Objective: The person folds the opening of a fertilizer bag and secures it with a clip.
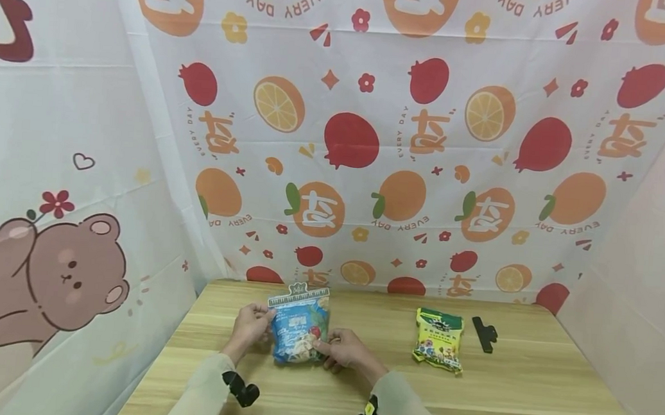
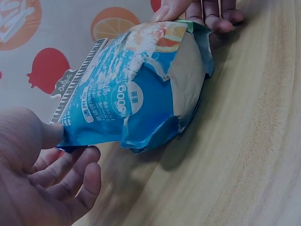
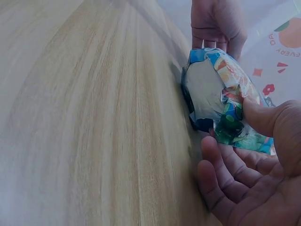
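Observation:
A blue plastic food bag (image 1: 292,327) marked 500g is held on the wooden table, its bottom end toward me. Along its top edge runs a clip (image 1: 309,296) with a piano-key pattern and a decorated tab. My left hand (image 1: 251,325) pinches the bag's upper left edge, thumb on top and fingers beneath in the left wrist view. At the lower right side, my right hand (image 1: 348,349) grips the bag between its thumb (image 3: 261,115) on the printed front and its fingers underneath. A pale, plain panel (image 3: 204,87) shows at the bag's bottom.
To the right on the table (image 1: 504,399) lies a yellow and green bag (image 1: 439,340). Next to it is a black clip (image 1: 484,334). A fruit-print curtain (image 1: 365,235) hangs at the table's back edge, and a curtain with a bear (image 1: 67,279) hangs at the left.

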`<state>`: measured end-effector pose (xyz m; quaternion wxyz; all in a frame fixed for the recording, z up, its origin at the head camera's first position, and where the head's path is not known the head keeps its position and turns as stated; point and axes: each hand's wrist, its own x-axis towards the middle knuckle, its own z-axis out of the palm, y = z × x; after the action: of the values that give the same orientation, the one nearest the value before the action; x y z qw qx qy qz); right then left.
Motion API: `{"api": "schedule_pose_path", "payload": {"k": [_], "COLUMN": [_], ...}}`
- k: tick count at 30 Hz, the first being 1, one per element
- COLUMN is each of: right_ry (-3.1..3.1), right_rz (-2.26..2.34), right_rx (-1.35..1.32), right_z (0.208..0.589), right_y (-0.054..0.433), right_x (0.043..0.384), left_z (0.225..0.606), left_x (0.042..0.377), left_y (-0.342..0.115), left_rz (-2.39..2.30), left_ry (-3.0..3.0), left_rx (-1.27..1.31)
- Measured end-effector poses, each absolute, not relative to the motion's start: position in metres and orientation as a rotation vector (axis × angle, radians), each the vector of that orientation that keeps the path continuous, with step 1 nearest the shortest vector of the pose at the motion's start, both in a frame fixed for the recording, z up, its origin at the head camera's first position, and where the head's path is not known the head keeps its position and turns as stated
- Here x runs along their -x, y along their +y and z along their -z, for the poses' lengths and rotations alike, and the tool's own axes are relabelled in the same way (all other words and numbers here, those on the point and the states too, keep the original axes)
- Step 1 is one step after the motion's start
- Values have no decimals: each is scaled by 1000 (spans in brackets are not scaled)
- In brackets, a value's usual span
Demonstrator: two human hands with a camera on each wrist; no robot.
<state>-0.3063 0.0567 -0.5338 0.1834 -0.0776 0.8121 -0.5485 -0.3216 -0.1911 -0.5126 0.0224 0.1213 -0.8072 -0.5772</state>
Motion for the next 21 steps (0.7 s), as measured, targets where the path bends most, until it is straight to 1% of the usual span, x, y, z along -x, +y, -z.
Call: {"api": "schedule_pose_path", "payload": {"k": [13,21], "right_ry": [2350,2280], "right_rz": [1502,1509], "right_rx": [164,110], "right_z": [529,530], "right_y": [51,49], "right_x": [303,302], "left_z": [519,522], "left_x": [323,322], "left_y": [-193,-194], "left_rz": [1749,1733], "left_ry": [-2572,-2577], "left_rx": [-416,-437]}}
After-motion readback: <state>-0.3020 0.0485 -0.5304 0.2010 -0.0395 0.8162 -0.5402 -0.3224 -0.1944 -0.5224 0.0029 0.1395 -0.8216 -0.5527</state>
